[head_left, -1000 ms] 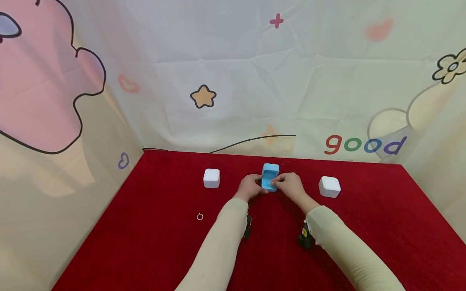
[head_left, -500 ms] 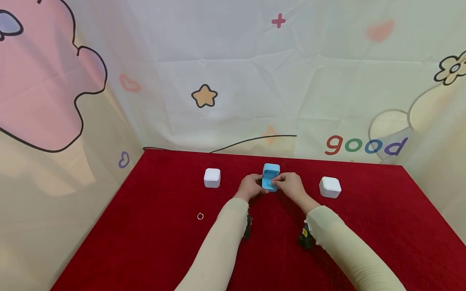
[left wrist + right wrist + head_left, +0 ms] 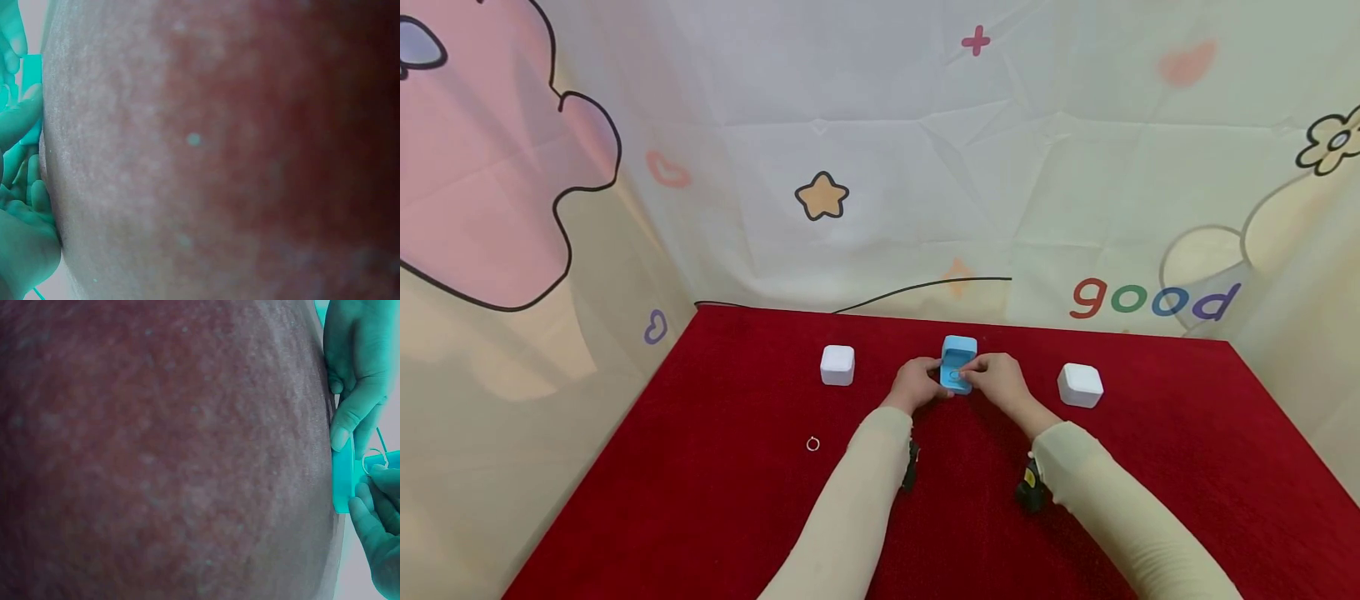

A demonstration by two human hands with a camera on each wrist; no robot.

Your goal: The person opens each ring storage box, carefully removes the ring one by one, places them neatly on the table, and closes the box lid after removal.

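A light blue ring box point(image 3: 958, 343) stands on the red cloth with its lid raised. My left hand point(image 3: 914, 384) grips the box from its left side, thumb at the front. Over the box's inside, my right hand point(image 3: 997, 379) pinches a ring point(image 3: 955, 376) between thumb and fingertips. In the right wrist view the ring point(image 3: 375, 461) shows as a thin loop at the fingertips, right by the box point(image 3: 342, 478). The left wrist view shows the left thumb along the box's edge point(image 3: 31, 72).
A white box point(image 3: 837, 365) stands to the left and another white box point(image 3: 1080, 385) to the right. A second ring point(image 3: 812, 444) lies on the red cloth point(image 3: 737, 500), left of the left forearm. A printed curtain point(image 3: 887, 167) hangs behind the table.
Both hands stay at the blue box, the right still pinching the ring over its inside. The head view has shifted very slightly; nothing else has visibly moved.
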